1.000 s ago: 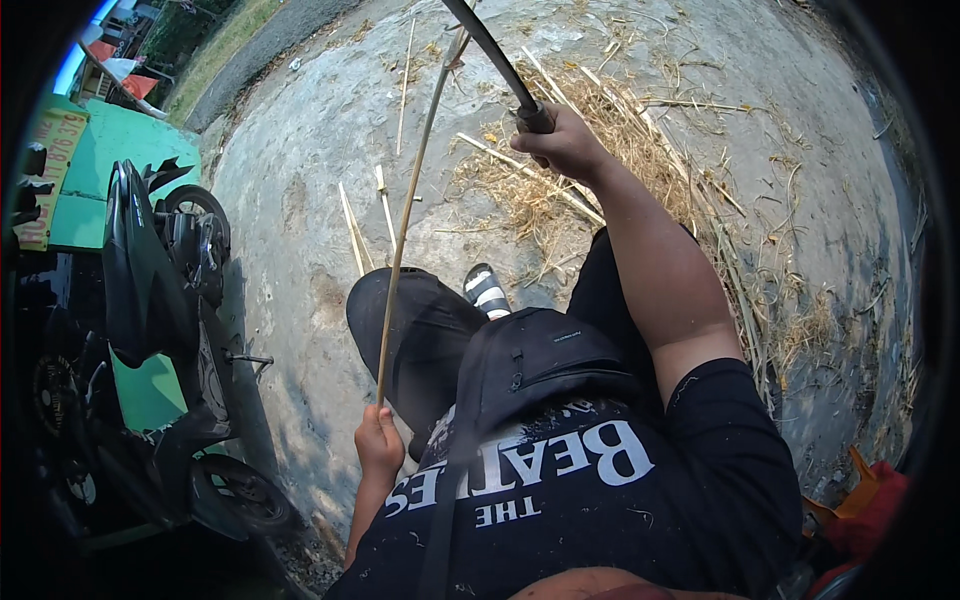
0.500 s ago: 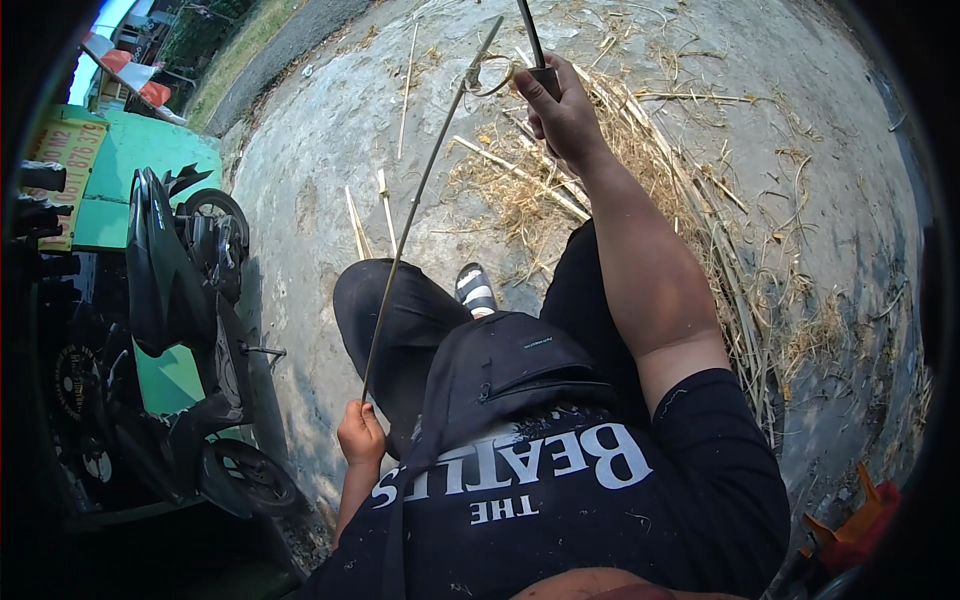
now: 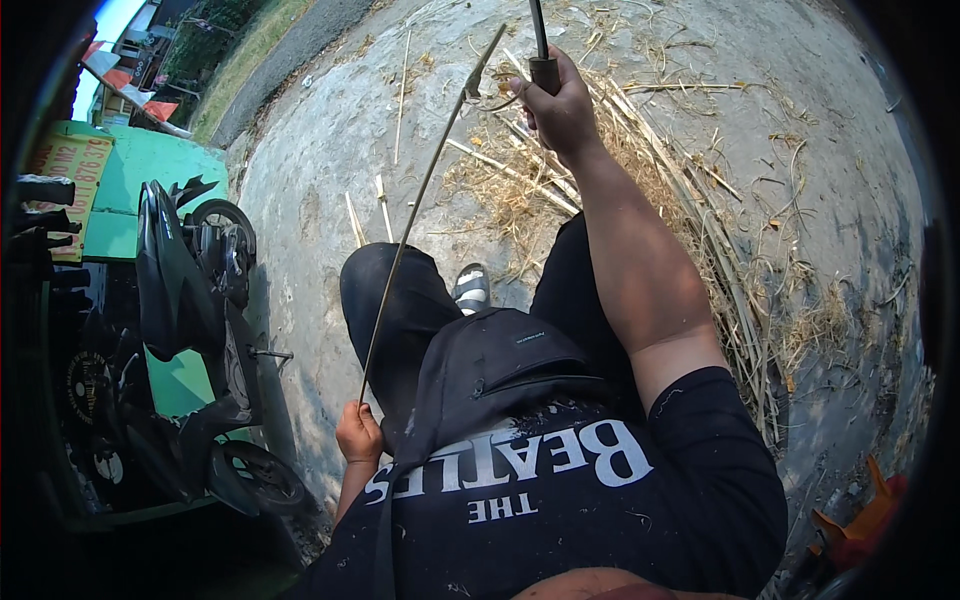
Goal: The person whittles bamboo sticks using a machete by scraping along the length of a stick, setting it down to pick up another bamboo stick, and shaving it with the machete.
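Observation:
My left hand [image 3: 359, 433] is closed round the lower end of a long thin bamboo strip [image 3: 408, 225], which slants up and away to the right across my left knee. Farther out, my right hand [image 3: 563, 108] grips the handle of a knife [image 3: 541, 40]; its narrow dark blade runs up past the picture's top edge. A thin curled shaving [image 3: 497, 103] hangs off the upper part of the strip and reaches to my right fingers. Whether those fingers also pinch the shaving, I cannot tell.
Split bamboo lengths [image 3: 690, 200] and straw-coloured shavings [image 3: 490, 185] lie on the concrete ground ahead and to the right. A black motorbike [image 3: 185, 290] stands at the left by a green wall [image 3: 115, 235]. A black bag [image 3: 510, 370] rests on my lap.
The view has shifted slightly. The curled shaving by my right hand hangs lower and its loop looks narrower. Both hands keep their grips, with the strip at nearly the same slant.

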A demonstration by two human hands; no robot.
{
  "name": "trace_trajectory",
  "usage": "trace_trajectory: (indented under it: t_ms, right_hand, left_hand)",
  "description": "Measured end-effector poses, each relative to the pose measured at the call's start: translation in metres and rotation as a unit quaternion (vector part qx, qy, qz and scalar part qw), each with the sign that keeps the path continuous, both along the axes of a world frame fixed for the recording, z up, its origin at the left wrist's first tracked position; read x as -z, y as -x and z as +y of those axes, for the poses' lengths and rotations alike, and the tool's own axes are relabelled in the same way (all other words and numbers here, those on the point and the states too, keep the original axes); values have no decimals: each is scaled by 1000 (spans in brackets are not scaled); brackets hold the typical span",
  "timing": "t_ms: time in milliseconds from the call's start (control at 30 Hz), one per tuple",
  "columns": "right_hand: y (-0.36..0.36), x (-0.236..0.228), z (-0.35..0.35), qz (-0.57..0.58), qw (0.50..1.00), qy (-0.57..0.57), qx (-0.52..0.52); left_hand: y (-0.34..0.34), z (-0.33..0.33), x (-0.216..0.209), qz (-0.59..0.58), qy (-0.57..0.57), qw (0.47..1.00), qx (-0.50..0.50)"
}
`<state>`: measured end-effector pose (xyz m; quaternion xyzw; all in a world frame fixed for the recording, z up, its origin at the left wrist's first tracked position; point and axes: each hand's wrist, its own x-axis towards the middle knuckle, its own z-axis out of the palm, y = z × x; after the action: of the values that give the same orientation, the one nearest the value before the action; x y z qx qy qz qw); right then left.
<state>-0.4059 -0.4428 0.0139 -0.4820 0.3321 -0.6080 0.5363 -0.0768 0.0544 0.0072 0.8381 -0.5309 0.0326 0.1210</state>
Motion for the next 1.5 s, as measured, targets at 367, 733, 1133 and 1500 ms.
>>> trace_trajectory:
  t_ms: [367, 733, 1133, 1500]
  right_hand:
    - [4, -13, 12, 1, 1000, -19, 7]
    - [-10, 10, 5, 133, 990, 21, -49]
    - [-37, 14, 8, 161, 978, -35, -127]
    - [-61, 16, 30, 220, 962, 21, -163]
  left_hand:
    - [7, -3, 5, -7, -9, 1000, -15]
    - [7, -6, 25, 3, -4, 1000, -30]
    - [-21, -10, 38, 50, 2, 998, -37]
    - [-26, 9, 39, -6, 16, 998, -56]
